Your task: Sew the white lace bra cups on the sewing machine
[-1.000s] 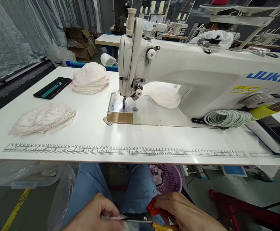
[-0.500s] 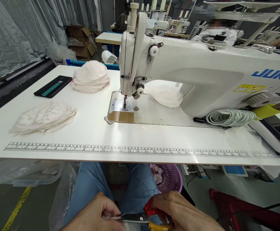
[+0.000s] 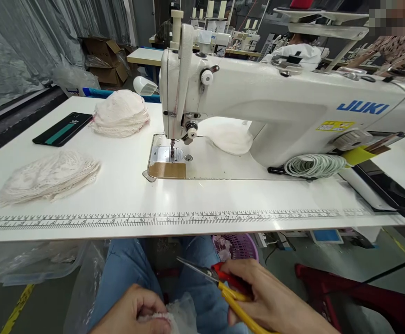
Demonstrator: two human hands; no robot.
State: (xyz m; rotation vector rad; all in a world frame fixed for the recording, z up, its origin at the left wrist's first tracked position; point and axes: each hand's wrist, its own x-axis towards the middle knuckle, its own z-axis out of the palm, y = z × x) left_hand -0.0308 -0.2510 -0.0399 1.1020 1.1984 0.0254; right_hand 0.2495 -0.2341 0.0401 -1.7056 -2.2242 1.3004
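Left grip [image 3: 136, 311]: closing thumb and fingers on a bunched sheer white cloth [image 3: 185, 313], probably so that its gathered edge is standing firm between the fingertips.
Sheer white cloth: hanging out of that grip over the person's jeans [image 3: 199, 273], below the front edge of the surface [image 3: 202, 199]; part of it is hiding inside the fingers.
Right grip [image 3: 272, 292]: wrapping round the red and yellow handles of a pair of scissors [image 3: 212, 274], seemingly for working the blades one-handed.
Scissors: pointing up and leftward, the tips sitting apart from the cloth, perhaps for a clear look at its edge.
Printed ruler [image 3: 174, 219]: running along the surface's front edge, likely for measuring within easy reach.
Lace-edged stack [image 3: 49, 176]: lying near the left front corner, its pieces nesting together, presumably to save room.
Smooth cup-shaped stack [image 3: 119, 113]: sitting near the back edge, just beside a black phone [image 3: 63, 130] that is lying toward the left edge.
JUKI sewing machine [image 3: 258, 88]: spanning the surface's back part, its needle standing over the metal plate; a loose pale piece [image 3: 232, 137] is resting under its arm.
Cord coil [image 3: 315, 165]: lying by the machine's base, toward the right edge.
Purple basket [image 3: 249, 246]: standing under the front edge, holding pale scraps.
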